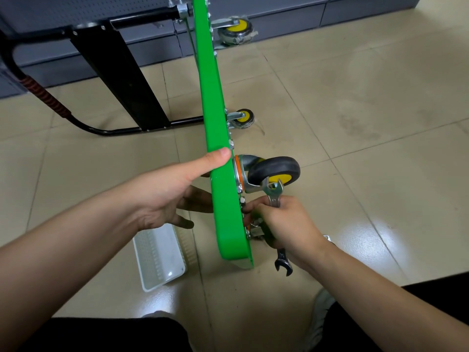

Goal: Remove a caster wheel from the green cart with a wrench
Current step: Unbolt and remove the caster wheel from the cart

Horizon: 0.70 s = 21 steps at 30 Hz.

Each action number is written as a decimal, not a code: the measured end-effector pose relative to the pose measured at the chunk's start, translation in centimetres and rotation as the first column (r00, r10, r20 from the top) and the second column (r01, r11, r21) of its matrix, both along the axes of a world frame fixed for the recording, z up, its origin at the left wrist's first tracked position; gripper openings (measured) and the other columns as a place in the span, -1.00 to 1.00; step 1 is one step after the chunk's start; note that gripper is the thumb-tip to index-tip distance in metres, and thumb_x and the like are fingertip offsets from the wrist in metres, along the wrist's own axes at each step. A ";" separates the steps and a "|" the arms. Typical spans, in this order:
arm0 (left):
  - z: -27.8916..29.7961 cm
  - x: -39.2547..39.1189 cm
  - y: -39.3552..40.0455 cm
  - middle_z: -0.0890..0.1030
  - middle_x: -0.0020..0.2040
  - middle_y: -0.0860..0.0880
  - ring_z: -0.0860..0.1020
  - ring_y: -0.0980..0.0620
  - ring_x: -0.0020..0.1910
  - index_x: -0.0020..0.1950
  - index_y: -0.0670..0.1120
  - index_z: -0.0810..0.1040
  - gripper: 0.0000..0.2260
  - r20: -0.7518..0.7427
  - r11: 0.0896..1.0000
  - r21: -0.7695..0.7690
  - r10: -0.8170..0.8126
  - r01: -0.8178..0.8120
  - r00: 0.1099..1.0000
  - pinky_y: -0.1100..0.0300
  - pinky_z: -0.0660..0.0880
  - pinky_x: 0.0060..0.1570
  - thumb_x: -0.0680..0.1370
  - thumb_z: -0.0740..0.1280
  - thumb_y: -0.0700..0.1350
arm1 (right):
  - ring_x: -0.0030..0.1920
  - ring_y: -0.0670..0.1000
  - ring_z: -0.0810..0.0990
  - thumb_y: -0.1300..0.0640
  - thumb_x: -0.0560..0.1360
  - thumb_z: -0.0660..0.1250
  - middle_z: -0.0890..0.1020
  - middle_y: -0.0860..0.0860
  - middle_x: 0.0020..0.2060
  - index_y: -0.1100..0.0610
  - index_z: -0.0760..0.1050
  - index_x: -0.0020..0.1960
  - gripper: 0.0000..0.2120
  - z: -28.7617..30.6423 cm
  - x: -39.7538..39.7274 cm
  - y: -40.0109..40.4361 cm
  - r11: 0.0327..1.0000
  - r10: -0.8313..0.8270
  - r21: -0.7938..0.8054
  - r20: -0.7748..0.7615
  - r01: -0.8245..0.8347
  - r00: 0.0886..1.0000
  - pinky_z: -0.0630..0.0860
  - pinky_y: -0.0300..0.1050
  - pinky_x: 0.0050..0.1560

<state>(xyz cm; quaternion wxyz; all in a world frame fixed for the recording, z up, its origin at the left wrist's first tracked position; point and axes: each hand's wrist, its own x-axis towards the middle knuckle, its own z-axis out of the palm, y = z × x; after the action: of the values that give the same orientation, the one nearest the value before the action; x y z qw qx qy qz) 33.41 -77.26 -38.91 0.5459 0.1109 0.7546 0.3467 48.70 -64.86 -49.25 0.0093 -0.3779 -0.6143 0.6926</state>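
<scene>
one green cart, stood on its edge on the tiled floor, deck running from near to far, underside facing right. black folding handle lies out to the left, far end against a grey cabinet base.

three caster wheels visible on the underside: near caster wheel, grey tread with yellow hub, on a silver swivel bracket with an orange ring against the deck; middle caster farther along; far caster by the grey wall, wrapped in clear film.

one left hand: thumb laid flat across the near rim of the deck just left of the near caster wheel, remaining fingers spread behind the deck's top face, partly hidden.

one right hand: fingers curled round the shank of a double open-end wrench, fingertips touching the bolt area on the underside just near of the caster bracket. upper jaw of the wrench stands in front of the yellow hub; lower jaw hangs below the wrist. whether either jaw sits on a bolt cannot be told.

one white plastic basket on the floor, near left of the cart.
</scene>
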 end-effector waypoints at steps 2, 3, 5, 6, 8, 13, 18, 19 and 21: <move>-0.1 -0.1 0.0 0.74 0.03 -0.13 0.68 -0.07 0.11 0.32 0.11 0.53 -0.26 0.000 1.000 -0.001 0.005 -0.005 1.000 -0.31 0.32 0.39 0.25 0.29 0.48 | -0.28 0.13 0.44 0.14 0.52 0.30 0.72 0.09 -0.17 0.03 0.69 -0.10 -0.82 -0.2 0.0 0.0 0.999 -0.007 0.044 -0.001 0.007 1.000 0.31 -0.13 -0.39; -0.1 -0.1 0.0 0.73 0.03 -0.14 0.68 -0.07 0.11 0.32 0.11 0.52 -0.25 0.003 1.000 0.001 0.004 -0.004 1.000 -0.32 0.31 0.39 0.25 0.29 0.48 | -0.26 0.15 0.49 0.15 0.50 0.32 0.73 0.07 -0.16 -0.01 0.68 -0.07 -0.83 -0.1 0.0 0.0 0.998 -0.030 0.056 -0.014 0.030 0.999 0.36 -0.10 -0.35; -0.1 -0.1 0.0 0.73 0.03 -0.14 0.68 -0.07 0.11 0.32 0.10 0.52 -0.25 0.007 1.000 0.001 0.000 0.000 1.000 -0.32 0.30 0.40 0.26 0.30 0.49 | -0.17 0.07 0.64 0.16 0.50 0.39 0.75 -0.02 -0.10 -0.06 0.69 0.01 -0.82 -0.3 0.0 -0.1 0.996 -0.063 0.056 -0.065 0.067 0.996 0.53 -0.08 -0.20; -0.1 -0.1 0.0 0.73 0.03 -0.14 0.68 -0.07 0.11 0.32 0.10 0.52 -0.26 0.004 1.000 0.000 0.001 -0.001 1.000 -0.32 0.31 0.40 0.27 0.31 0.51 | -0.10 -0.05 0.68 0.16 0.53 0.41 0.75 -0.07 -0.05 -0.07 0.70 0.04 -0.82 -0.3 0.0 -0.2 0.997 -0.049 0.055 -0.101 0.054 0.994 0.58 -0.07 -0.08; 0.0 0.0 0.0 0.74 0.02 -0.14 0.67 -0.08 0.12 0.30 0.11 0.53 -0.29 -0.001 1.000 0.001 0.006 -0.006 1.000 -0.31 0.31 0.39 0.32 0.32 0.53 | 0.04 -0.17 0.67 0.15 0.57 0.41 0.74 -0.14 0.02 -0.05 0.70 0.12 -0.81 -0.5 0.1 -0.4 0.998 0.003 0.056 -0.152 0.006 0.988 0.59 -0.06 0.13; -0.1 0.0 0.0 0.74 0.03 -0.13 0.67 -0.08 0.13 0.31 0.10 0.53 -0.27 0.009 1.000 0.000 0.004 -0.004 1.000 -0.32 0.30 0.40 0.31 0.33 0.53 | 0.08 -0.09 0.69 0.00 0.57 0.41 0.74 -0.12 -0.02 0.00 0.71 0.07 -0.85 -0.3 0.1 -0.4 0.989 0.031 0.150 -0.129 -0.011 0.991 0.57 0.12 0.24; -0.2 0.0 0.0 0.74 0.03 -0.13 0.67 -0.07 0.12 0.32 0.10 0.53 -0.24 0.005 1.000 0.000 -0.001 0.001 1.000 -0.31 0.30 0.41 0.25 0.27 0.50 | -0.05 0.29 0.65 -0.36 0.47 0.32 0.72 0.15 -0.16 0.01 0.72 -0.13 -0.54 -0.3 0.0 -0.4 0.970 0.038 0.241 -0.079 -0.018 0.996 0.57 0.35 0.03; -0.2 0.0 0.0 0.74 0.02 -0.13 0.68 -0.07 0.11 0.32 0.10 0.53 -0.24 0.002 1.000 -0.001 0.001 -0.001 1.000 -0.31 0.30 0.41 0.25 0.27 0.49 | -0.03 0.24 0.67 -0.31 0.49 0.33 0.73 0.12 -0.13 -0.01 0.72 -0.09 -0.60 -0.4 0.0 -0.4 0.977 0.028 0.214 -0.095 -0.007 0.995 0.58 0.32 0.07; -0.2 -0.1 0.0 0.74 0.02 -0.14 0.68 -0.07 0.10 0.32 0.10 0.53 -0.25 0.006 1.000 0.008 0.000 0.000 1.000 -0.31 0.29 0.41 0.25 0.28 0.50 | 0.06 0.02 0.70 -0.07 0.57 0.38 0.75 -0.04 -0.04 -0.01 0.72 0.03 -0.81 -0.4 0.0 -0.4 0.991 -0.015 0.127 -0.151 0.035 0.988 0.58 0.20 0.20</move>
<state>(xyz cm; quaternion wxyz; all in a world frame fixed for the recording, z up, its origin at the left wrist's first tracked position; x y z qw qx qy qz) 33.32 -77.26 -39.09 0.5478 0.1119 0.7517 0.3499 48.68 -65.22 -49.64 0.0886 -0.3312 -0.6506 0.6777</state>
